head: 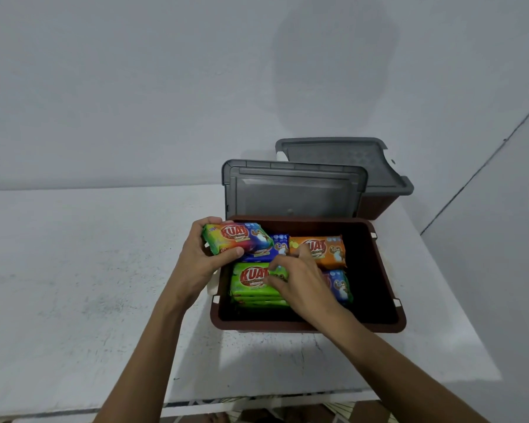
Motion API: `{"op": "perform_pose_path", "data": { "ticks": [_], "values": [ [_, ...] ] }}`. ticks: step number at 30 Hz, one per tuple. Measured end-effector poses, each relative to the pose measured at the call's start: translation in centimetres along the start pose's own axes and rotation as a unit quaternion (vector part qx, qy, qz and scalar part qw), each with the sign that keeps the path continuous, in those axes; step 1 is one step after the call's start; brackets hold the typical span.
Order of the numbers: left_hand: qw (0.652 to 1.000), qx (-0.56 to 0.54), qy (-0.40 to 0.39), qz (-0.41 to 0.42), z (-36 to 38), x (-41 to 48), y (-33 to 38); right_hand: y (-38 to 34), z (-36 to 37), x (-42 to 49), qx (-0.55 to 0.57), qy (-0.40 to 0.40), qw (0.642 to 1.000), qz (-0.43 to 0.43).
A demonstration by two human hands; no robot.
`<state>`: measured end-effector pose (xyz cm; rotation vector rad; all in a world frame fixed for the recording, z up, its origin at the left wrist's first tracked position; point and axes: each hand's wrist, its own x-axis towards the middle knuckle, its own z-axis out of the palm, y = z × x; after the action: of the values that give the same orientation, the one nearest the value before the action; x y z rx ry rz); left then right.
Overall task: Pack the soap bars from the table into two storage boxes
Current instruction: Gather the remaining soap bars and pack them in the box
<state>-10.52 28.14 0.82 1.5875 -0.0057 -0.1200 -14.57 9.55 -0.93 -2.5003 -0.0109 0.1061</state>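
Both hands at the open brown box (379, 270), with a rainbow soap bar (239, 238) in the left hand (202, 257).
The left fingers (231, 253) wrap the rainbow soap bar over the box's 10 o'clock corner, above a blue bar (277, 248). The right hand (303, 285) lies curled on the green bar stack (248, 283) at 7 o'clock, near the orange bar (324, 250) at 1 o'clock; whether it grips anything cannot be told. A closed second box (376, 204) stands at 1 o'clock on the bench (74, 270).

Soap bar (238, 238) in left hand (199, 260) over box (385, 270).
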Motion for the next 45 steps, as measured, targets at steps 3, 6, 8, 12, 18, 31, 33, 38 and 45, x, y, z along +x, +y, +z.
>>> {"op": "perform_pose_path", "data": {
  "ticks": [3,6,8,12,18,31,33,38,45],
  "values": [
    [1.0,0.004,-0.003,-0.001,0.0,0.0,0.2,0.3,-0.5,0.3,0.001,-0.012,1.0,-0.002],
    [1.0,0.004,-0.012,0.0,0.0,-0.2,0.5,0.6,-2.1,0.7,0.022,-0.008,1.0,-0.019],
    [0.999,0.006,-0.036,0.001,0.0,-0.4,0.7,0.5,-3.4,1.0,0.066,0.036,0.997,-0.008],
    [0.994,0.0,-0.106,0.002,0.4,-0.8,1.1,0.4,-4.9,1.7,0.355,-0.003,0.934,0.03],
    [0.99,0.015,-0.14,0.017,1.1,-0.3,1.2,0.3,-5.5,1.8,0.601,-0.097,0.784,0.122],
    [0.915,0.343,-0.067,0.203,1.1,1.1,-1.2,5.8,-10.9,-0.7,0.383,-0.003,0.914,0.131],
    [0.915,0.342,-0.06,0.204,1.0,1.0,-1.6,6.5,-11.4,-1.4,0.355,-0.012,0.925,0.133],
    [0.916,0.349,-0.049,0.193,0.9,1.2,-1.9,7.0,-10.2,-2.4,0.299,-0.051,0.943,0.137],
    [0.91,0.361,-0.054,0.197,0.8,1.1,-2.2,7.0,-6.9,-2.6,0.061,-0.041,0.989,0.126]
  ]
}}
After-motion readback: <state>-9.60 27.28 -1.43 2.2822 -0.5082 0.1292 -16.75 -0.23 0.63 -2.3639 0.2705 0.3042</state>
